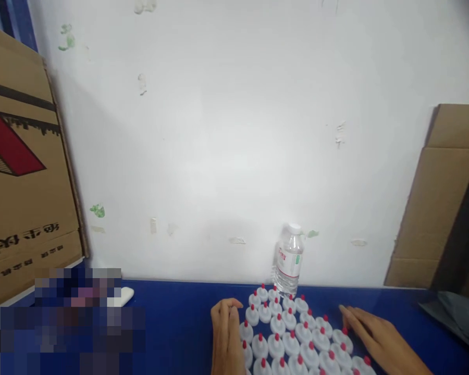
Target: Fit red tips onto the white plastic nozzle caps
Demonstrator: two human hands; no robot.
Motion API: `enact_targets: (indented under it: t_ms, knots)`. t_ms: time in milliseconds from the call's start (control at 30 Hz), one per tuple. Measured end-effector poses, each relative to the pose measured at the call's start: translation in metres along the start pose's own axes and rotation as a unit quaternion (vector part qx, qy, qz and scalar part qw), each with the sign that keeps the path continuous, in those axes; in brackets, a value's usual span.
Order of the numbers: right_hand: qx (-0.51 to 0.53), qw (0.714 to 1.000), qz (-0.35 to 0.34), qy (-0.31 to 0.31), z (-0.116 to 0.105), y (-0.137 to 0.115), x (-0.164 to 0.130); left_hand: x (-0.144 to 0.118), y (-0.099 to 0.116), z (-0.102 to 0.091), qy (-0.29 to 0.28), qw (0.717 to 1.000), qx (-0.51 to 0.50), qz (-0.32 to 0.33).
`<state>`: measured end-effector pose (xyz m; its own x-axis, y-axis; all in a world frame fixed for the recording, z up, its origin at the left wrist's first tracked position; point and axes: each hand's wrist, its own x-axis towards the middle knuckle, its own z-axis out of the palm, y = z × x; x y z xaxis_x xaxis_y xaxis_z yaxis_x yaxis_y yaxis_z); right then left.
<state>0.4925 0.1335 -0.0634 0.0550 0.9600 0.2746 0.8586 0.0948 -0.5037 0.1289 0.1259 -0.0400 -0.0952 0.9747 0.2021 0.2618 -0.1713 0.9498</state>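
A: Nearest: white caps with red tips, packed in rows on the blue table. Hands?

B: Left hand flat against the cluster's left edge, fingers together and extended, holding nothing. Right hand along the right edge, fingers stretched, touching outer caps, nothing gripped.

A: Beyond?

B: Water bottle upright just behind the caps, at the white wall. Cardboard box far left; cardboard sheet far right.

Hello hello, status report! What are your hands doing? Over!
Left hand and right hand open, flanking the cluster of red-tipped white caps. Water bottle upright just behind. Nothing between hands.
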Motion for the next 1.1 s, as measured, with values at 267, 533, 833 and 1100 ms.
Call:
enact_targets:
  t_ms: [267,533,833,1100]
  knots:
    - [-0.076,0.992,0.061,0.083,-0.043,0.002,0.001,-0.005,0.017,-0.008,-0.048,0.999,0.01,0.006]
    - [-0.094,0.989,0.021,0.112,-0.043,-0.013,-0.008,-0.005,0.019,-0.002,-0.002,0.999,-0.034,0.016]
    - [-0.087,0.99,0.007,0.115,-0.049,-0.017,-0.01,-0.004,0.016,-0.003,-0.036,0.998,-0.011,0.047]
    - [-0.077,0.987,-0.007,0.139,-0.055,-0.028,-0.014,-0.003,0.012,-0.002,-0.034,0.998,-0.004,0.059]
